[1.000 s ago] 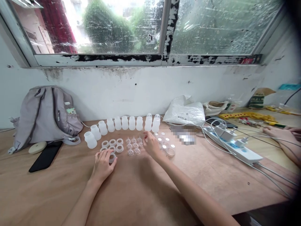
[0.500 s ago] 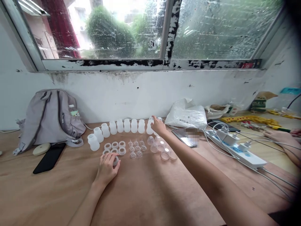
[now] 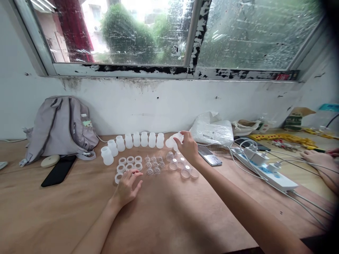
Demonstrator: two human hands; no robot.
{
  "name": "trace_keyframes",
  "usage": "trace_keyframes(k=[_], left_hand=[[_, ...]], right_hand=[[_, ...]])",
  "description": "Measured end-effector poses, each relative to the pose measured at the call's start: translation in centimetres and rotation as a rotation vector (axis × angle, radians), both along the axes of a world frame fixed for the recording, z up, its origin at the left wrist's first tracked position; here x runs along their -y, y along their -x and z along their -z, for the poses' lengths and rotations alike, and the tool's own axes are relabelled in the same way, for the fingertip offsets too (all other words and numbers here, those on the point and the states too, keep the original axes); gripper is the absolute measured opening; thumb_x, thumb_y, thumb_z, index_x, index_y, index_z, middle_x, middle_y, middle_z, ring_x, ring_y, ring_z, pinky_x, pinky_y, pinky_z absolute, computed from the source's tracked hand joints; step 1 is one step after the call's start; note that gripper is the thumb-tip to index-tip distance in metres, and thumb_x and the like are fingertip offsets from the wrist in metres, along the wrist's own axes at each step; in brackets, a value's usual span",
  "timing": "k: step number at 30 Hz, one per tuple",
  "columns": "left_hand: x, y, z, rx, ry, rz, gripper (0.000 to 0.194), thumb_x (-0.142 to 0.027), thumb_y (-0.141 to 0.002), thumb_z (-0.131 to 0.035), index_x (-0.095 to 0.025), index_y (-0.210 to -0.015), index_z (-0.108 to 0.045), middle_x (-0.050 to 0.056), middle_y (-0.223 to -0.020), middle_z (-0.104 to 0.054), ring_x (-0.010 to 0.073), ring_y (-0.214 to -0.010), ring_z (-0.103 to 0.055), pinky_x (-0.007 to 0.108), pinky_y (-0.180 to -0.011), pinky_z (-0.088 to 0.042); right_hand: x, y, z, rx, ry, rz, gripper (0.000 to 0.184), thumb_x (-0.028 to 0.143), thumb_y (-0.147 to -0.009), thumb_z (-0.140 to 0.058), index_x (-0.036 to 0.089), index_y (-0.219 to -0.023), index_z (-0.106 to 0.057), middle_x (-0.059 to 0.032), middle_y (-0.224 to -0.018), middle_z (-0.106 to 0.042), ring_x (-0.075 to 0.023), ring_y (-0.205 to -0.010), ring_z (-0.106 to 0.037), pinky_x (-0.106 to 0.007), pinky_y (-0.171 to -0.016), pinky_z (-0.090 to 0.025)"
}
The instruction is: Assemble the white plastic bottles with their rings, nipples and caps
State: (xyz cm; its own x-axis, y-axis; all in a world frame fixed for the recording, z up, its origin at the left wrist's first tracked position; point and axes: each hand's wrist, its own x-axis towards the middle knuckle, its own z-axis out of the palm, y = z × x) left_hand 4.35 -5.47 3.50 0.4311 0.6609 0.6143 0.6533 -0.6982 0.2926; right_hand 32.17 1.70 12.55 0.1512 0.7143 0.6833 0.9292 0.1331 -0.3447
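Over the head camera I see my right hand (image 3: 188, 145) near the back edge of the tabletop (image 3: 159, 218), thumb and fingers closed around a frosted bottle (image 3: 171, 141). That bottle leans over within the grip, its visible part on the left of my thumb, the rest hidden by the hand. Beyond it to the left, the other frosted bottles (image 3: 144, 139) stand in a curved row along the back edge. My left hand (image 3: 126, 189) is relaxed, fingers half spread and nothing visible between them and the thumb; the fingertips lie over the front of the white rings (image 3: 130, 163), and I cannot tell whether they touch one. Between my hands sit clear teat-shaped pieces (image 3: 154, 164), with clear caps (image 3: 185, 173) just right of them, nearer the front edge than the gripped bottle.
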Motion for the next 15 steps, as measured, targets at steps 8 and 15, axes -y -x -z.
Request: trace_keyframes(k=[8,15], left_hand=[[-0.3,-1.1,0.3,0.29,0.105,0.096,0.038,-0.028,-0.079,-0.046,-0.019,-0.116,-0.039,0.011,-0.114,-0.044,0.023,-0.111,-0.04,0.038,-0.09,-0.036],[-0.2,-5.8,0.2,0.315,0.244,0.077,0.044,-0.038,-0.077,-0.048,-0.02,-0.117,-0.04,0.012,-0.118,-0.044,0.0207,-0.093,-0.051,0.035,-0.081,-0.04]], right_hand=[[6.4,2.6,3.0,-0.513,-0.034,-0.427,0.038,0.041,-0.08,-0.046,0.022,-0.112,-0.043,-0.0045,-0.087,-0.055,-0.0125,-0.058,-0.054,-0.026,-0.05,-0.046],[7.6,5.4,8.3,-0.722,0.182,-0.564,0.023,0.041,-0.079,-0.047,0.023,-0.094,-0.048,-0.0023,-0.064,-0.054,-0.0162,-0.049,-0.052,-0.031,-0.045,-0.043]])
